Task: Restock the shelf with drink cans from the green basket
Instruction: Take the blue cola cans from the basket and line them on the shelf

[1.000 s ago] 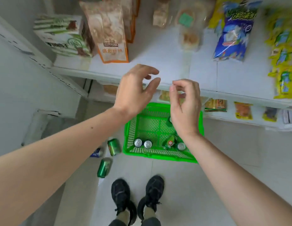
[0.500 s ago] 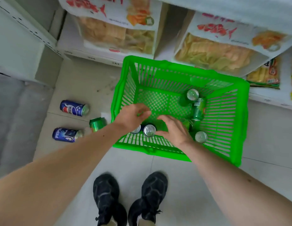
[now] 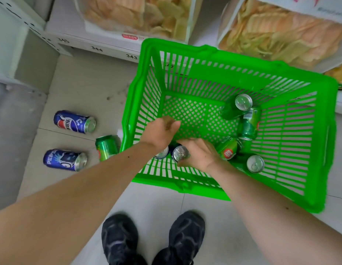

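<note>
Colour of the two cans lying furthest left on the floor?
Blue cans with Pepsi branding, silver ends; clearest in the head view.

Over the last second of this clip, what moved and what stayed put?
Both hands dropped from shelf height into the green basket. The left hand now covers one can; the right hand curls beside a silver-topped can, grip unclear. The three floor cans and the basket's other cans stayed put.

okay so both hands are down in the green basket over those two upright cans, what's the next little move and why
Probably close each hand around the can beneath it: the left hand hovers over one silver-topped can, the right hand reaches across the dark can. Neither looks gripped yet.
</note>
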Demonstrator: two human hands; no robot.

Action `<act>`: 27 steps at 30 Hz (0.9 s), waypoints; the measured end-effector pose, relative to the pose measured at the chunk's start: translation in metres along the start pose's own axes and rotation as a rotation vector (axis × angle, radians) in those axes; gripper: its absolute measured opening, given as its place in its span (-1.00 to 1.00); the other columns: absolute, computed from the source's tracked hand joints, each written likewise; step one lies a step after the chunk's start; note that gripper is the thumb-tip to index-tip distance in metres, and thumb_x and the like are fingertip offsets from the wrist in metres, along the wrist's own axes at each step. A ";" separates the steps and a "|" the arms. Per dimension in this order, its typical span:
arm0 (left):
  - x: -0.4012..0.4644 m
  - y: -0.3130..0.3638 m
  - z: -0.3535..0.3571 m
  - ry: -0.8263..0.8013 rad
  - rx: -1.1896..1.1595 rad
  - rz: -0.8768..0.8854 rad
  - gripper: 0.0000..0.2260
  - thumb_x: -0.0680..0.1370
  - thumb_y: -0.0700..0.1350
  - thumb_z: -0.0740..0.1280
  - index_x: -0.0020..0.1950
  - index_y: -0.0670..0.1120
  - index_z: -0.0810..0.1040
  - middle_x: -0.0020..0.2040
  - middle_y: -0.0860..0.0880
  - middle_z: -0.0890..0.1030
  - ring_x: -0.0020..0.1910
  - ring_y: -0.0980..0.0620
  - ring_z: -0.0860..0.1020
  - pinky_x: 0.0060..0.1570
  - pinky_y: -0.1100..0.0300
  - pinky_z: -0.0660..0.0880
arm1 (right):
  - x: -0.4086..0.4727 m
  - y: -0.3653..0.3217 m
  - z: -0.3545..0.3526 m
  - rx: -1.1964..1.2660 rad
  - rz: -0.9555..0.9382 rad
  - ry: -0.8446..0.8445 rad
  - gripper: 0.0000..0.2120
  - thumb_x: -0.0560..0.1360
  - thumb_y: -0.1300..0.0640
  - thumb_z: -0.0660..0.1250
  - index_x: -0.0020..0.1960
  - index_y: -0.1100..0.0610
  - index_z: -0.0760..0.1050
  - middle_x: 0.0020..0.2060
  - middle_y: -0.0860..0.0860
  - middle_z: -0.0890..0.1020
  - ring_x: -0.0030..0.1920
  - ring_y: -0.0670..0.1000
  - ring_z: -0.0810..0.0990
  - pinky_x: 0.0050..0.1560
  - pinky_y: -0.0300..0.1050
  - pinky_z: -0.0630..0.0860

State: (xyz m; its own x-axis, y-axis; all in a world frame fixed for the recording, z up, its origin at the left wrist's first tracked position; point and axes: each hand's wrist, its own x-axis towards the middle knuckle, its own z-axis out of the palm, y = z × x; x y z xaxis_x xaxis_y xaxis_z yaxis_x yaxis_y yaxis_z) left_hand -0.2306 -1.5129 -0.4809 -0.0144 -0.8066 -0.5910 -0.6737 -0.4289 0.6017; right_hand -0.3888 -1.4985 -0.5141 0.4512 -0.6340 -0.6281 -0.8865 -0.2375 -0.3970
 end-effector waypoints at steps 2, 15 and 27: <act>-0.002 0.000 -0.002 0.001 -0.018 -0.016 -0.65 0.62 0.09 0.17 0.23 -0.12 0.53 0.12 -0.09 0.63 0.10 -0.03 0.57 0.01 0.22 0.43 | 0.000 0.000 0.001 0.009 -0.017 0.016 -0.46 0.36 -0.05 0.54 0.28 0.06 0.49 0.08 0.06 0.63 0.02 0.08 0.61 0.03 -0.09 0.54; -0.012 0.009 -0.011 -0.101 -0.135 -0.002 -0.68 0.61 -0.10 0.25 0.36 -0.09 0.46 0.30 -0.05 0.54 0.29 0.01 0.48 0.33 0.11 0.39 | -0.014 0.012 -0.054 0.400 0.168 0.188 -0.65 0.32 -0.03 0.57 0.04 0.07 0.63 -0.08 0.03 0.70 -0.09 0.02 0.66 0.07 0.03 0.61; -0.091 0.128 -0.108 -0.134 -0.254 0.180 -0.42 0.41 -0.26 0.48 0.39 -0.07 0.40 0.28 0.03 0.53 0.23 0.16 0.44 0.12 0.32 0.30 | -0.114 -0.038 -0.248 0.581 0.114 0.217 -0.70 0.31 0.00 0.56 0.00 0.06 0.66 -0.05 -0.05 0.69 -0.01 -0.15 0.64 0.01 -0.33 0.56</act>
State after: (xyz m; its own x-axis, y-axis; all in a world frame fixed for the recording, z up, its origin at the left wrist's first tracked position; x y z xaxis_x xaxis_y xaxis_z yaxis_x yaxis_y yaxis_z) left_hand -0.2353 -1.5385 -0.2921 -0.2246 -0.8255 -0.5178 -0.4464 -0.3852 0.8077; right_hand -0.4320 -1.6000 -0.2618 0.2718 -0.7812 -0.5620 -0.7001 0.2402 -0.6725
